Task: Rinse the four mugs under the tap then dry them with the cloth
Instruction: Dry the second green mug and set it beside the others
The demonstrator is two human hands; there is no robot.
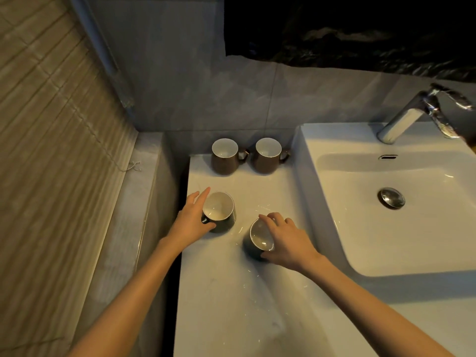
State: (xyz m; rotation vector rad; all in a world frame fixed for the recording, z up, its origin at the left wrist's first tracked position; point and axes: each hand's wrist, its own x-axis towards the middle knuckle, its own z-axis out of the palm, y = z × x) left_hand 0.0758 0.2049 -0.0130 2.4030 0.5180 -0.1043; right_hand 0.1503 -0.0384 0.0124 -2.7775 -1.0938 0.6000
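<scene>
The left hand (192, 220) lies against the left side of the near-left mug (219, 212). Its fingers are almost straight along the wall and its thumb rests on the near side, so it touches rather than clasps. This mug is dark outside and white inside, and it stands upright on the white counter (226, 305).

The right hand (286, 240) grips the near-right mug (260, 238), fingers curled over the far rim and thumb under the near side. That mug is also dark with a white inside. It is tilted, with its mouth turned up and to the left. Whether its base still meets the counter cannot be told. The two near mugs are close together but apart. Thin streaks and drops of water glint on the counter around them.

Farther back, close to the grey tiled wall (206, 86), the left brown mug (224, 161) and the right brown mug (268, 159) stand upright side by side, handles pointing right.

To the right of the counter lies the white sink (425, 240), with a metal drain stopper (391, 198) in its floor and an overflow slot (388, 157) in its back wall. The chrome tap (401, 119) rises behind it. On the left, a grey ledge (144, 202) runs below a slatted blind (51, 124), whose cord (131, 166) hangs down to it.
</scene>
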